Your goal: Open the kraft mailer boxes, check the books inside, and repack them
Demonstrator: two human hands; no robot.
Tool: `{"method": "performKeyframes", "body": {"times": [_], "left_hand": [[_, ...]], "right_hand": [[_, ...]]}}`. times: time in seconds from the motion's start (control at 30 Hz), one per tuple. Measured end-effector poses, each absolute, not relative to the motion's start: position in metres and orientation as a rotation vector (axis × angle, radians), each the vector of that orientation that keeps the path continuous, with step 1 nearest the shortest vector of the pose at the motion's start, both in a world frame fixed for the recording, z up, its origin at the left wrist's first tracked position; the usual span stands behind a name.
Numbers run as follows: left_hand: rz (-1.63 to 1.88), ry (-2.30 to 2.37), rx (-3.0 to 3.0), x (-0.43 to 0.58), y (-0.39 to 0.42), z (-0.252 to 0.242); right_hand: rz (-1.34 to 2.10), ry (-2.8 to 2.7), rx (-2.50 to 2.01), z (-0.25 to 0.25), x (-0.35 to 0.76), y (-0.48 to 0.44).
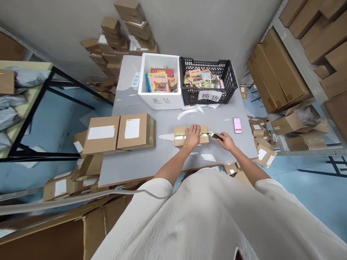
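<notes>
A small taped cardboard box [179, 141] lies on the grey table in front of me. My left hand [192, 136] rests on top of it, fingers stretched out and pressing it down. In my right hand [227, 141] is a box cutter [217, 137] with a black and yellow handle. Its tip is at the right end of the box, by the tape along the middle. Two larger labelled boxes stand on the left part of the table, a nearer brown box [150, 133] and one beside it [101, 144].
A white foam bin [159, 100] and a black plastic crate [231, 81], both holding books, stand at the table's back. A phone [237, 125] lies to the right. White paper scraps [208, 157] are on the table [130, 164]. Shelves and cardboard boxes surround it.
</notes>
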State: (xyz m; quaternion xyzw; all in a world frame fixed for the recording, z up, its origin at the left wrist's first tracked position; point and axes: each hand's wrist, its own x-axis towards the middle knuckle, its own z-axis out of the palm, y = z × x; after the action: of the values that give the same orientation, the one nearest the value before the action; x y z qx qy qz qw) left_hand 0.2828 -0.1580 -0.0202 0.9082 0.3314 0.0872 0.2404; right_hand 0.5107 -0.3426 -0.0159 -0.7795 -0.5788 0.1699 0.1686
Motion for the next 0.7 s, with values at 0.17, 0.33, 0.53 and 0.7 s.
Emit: {"method": "performKeyframes", "body": {"times": [0.17,0.33,0.53,0.7], "left_hand": [[0.225,0.917,2.48,0.281,-0.159,-0.018],[0.215,0.91,2.474,0.281,-0.158,-0.021],[0.2,0.862,2.45,0.272,-0.155,-0.019],[0.195,0.894,2.458,0.228,-0.153,-0.013]], "right_hand": [[0.426,-1.58,-2.201,-0.015,0.521,-0.339],[0.361,-1.374,-2.234,-0.009,0.544,-0.338],[0.47,-1.313,-2.137,-0.012,0.527,-0.33],[0.582,-1.285,-2.042,-0.017,0.5,-0.315]]}}
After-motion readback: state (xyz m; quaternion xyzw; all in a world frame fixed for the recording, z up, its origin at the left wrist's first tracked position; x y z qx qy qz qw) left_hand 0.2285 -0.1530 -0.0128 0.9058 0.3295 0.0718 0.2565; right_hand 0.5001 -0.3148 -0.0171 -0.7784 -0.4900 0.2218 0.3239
